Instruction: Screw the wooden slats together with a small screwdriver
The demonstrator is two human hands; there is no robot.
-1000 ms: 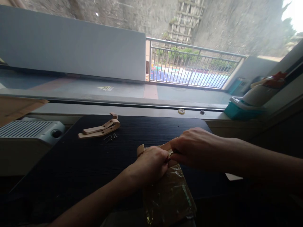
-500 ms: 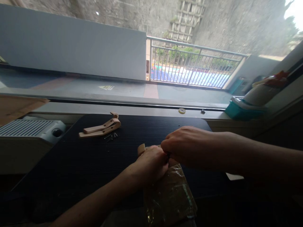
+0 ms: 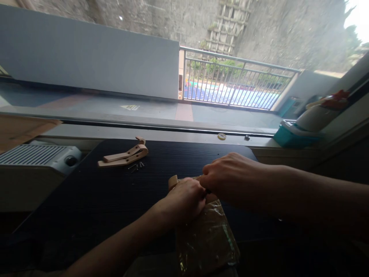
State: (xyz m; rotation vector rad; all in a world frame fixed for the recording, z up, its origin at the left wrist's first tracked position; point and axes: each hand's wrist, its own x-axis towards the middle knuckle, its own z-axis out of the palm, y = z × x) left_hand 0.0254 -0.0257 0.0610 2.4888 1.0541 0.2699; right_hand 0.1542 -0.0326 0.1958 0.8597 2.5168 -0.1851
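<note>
Pale wooden piece, rounded end showing, on crinkled clear plastic bag at near middle of black counter; left hand fingers clamped on it; right hand fingers bunched together, pinch hidden.

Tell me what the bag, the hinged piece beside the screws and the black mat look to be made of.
Bag: clear plastic film, glossy; it crinkles and catches glare.
Hinged piece: pale bare wood, matte, with dark spots that may be holes or screw heads.
Mat: black and matte with fine ribs; rubber or plastic, I cannot tell which.
</note>
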